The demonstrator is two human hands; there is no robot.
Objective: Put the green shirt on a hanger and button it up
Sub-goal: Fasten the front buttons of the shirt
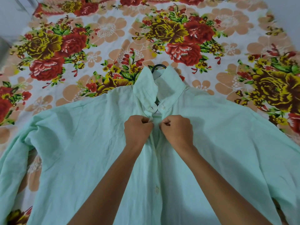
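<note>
A pale green shirt (pixel 84 143) lies front side up and spread out on a flowered bed. The black hook of a hanger (pixel 159 67) pokes out behind the collar; the hanger's body is hidden inside the shirt. My left hand (pixel 138 130) pinches the left edge of the placket just below the collar. My right hand (pixel 177 129) pinches the right edge opposite it, knuckles up. The two edges nearly meet between my fingers. The collar button (pixel 162 107) is undone, and a lower button (pixel 157 190) shows on the closed placket.
The flowered bedsheet (pixel 113 38) stretches well beyond the shirt towards the far side. Both sleeves spread outwards towards the left and right edges of the view. A grey floor or wall strip (pixel 9 17) shows at the far left.
</note>
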